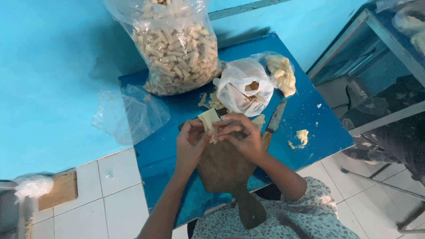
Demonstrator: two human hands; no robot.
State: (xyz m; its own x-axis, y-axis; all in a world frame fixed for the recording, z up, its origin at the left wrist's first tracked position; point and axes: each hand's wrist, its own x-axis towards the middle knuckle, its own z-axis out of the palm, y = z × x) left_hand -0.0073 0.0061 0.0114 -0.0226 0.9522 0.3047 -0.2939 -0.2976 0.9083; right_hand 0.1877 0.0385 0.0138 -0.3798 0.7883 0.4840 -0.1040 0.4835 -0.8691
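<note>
Dough strip (pixel 209 118) being folded by left hand (pixel 191 144) and right hand (pixel 242 138), both grips pinched shut on it, above wooden board (pixel 223 170); knife (pixel 274 120) lying at 2 o'clock. Next move judged: tighter fingertip rolling.

The table (pixel 310 119) was bright blue, and the wall behind it was a lighter turquoise. The cutting board (pixel 226 172) was dark brown. The dough piece (pixel 209 118) was pale yellow, like the rolls in the clear bag (pixel 177 44). The floor tiles (pixel 110 194) were white. The garment (pixel 283 221) had a small grey-white print.
</note>
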